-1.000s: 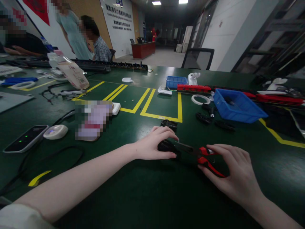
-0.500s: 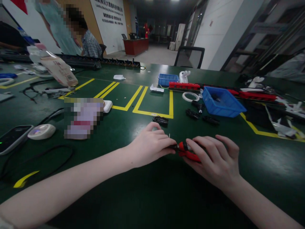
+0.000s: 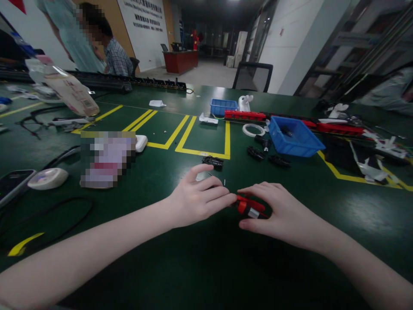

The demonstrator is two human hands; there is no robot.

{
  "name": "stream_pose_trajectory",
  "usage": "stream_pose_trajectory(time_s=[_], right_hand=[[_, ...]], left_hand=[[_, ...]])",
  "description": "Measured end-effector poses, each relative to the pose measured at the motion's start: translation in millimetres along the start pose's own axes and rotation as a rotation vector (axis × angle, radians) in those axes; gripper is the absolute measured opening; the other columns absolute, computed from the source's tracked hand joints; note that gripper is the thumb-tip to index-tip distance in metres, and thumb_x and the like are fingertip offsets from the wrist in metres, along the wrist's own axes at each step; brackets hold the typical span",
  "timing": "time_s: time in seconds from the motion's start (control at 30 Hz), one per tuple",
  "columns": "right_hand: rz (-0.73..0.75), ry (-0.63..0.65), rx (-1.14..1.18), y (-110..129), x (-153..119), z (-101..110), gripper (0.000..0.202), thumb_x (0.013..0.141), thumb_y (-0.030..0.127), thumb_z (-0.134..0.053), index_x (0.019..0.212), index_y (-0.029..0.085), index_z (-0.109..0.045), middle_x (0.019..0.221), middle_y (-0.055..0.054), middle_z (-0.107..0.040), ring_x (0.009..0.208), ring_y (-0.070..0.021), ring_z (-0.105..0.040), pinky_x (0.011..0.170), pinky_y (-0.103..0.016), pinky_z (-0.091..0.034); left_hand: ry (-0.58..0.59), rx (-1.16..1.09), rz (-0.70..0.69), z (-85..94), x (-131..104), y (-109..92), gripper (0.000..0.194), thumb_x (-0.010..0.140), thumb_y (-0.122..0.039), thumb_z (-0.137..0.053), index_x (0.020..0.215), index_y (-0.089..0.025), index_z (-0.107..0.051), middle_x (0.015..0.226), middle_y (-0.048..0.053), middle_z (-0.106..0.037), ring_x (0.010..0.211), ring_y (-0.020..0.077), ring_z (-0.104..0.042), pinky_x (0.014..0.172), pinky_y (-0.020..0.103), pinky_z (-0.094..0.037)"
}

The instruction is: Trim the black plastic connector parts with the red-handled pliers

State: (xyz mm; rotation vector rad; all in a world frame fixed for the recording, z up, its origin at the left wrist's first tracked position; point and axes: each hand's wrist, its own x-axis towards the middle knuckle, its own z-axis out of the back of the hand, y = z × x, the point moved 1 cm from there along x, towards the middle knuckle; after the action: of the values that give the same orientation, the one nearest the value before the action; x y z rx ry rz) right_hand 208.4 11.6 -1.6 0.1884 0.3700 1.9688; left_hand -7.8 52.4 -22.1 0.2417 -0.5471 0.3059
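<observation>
My left hand point(image 3: 201, 198) pinches the left end of a red-and-black piece point(image 3: 245, 207) with a silver patch; its fingertips hide that end. From the other side, my right hand point(image 3: 274, 211) curves around the same piece. Its fingers lie along the top edge and its thumb lies beneath, in a loose grip. The piece is held above the green table point(image 3: 206, 267); whether it touches the surface I cannot tell. Just beyond my left hand sits a small black part point(image 3: 213, 162). A thin pale pin-like thing point(image 3: 225, 182) shows near my left fingers.
Right of centre stand a blue bin point(image 3: 295, 140), several black parts point(image 3: 256, 153) and a white ring point(image 3: 254, 130). Red strips point(image 3: 245, 115) run behind. A blurred phone-like object point(image 3: 108, 161), a tape roll point(image 3: 48, 178) and a tilted bottle point(image 3: 71, 88) are left. People are across the table.
The red-and-black piece has been turned over, its silver patch now on the lower side. My right hand has rotated around it, thumb now below. The view has shifted slightly.
</observation>
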Motion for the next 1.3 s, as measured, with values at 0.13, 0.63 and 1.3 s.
stream_pose_trajectory(time_s=[0.13,0.63,1.3], right_hand=[[-0.043,0.081,0.075,-2,0,-4,0.051,0.071,0.062,-0.06,0.107,0.027,-0.06,0.1,-0.004,-0.066,0.089,-0.0238,-0.061,0.076,-0.041,-0.048],[0.17,-0.465,-0.208,-65,6,-28,0.058,0.076,0.043,-0.065,0.126,0.028,-0.04,0.116,-0.01,-0.054,0.109,-0.0291,-0.051,0.092,-0.048,-0.035],[0.287,-0.566,-0.249,-68,0,-30,0.049,0.073,0.037,-0.065,0.116,0.021,-0.047,0.107,-0.011,-0.062,0.1,-0.0285,-0.059,0.097,-0.053,-0.034]], left_hand=[[-0.067,0.074,0.087,0.5,0,-3,0.019,0.094,-0.018,-0.047,0.103,-0.027,-0.061,0.097,-0.009,-0.071,0.093,0.0116,-0.063,0.109,0.04,-0.024],[0.224,-0.285,0.636,-21.1,-16,-6,0.102,0.067,-0.068,-0.062,0.142,-0.016,-0.016,0.142,0.019,-0.033,0.127,0.0368,-0.036,0.099,0.054,-0.035],[0.29,-0.293,0.572,-25.1,-14,8,0.087,0.074,-0.061,-0.06,0.139,-0.015,-0.026,0.138,0.016,-0.038,0.126,0.0337,-0.036,0.103,0.051,-0.027]])
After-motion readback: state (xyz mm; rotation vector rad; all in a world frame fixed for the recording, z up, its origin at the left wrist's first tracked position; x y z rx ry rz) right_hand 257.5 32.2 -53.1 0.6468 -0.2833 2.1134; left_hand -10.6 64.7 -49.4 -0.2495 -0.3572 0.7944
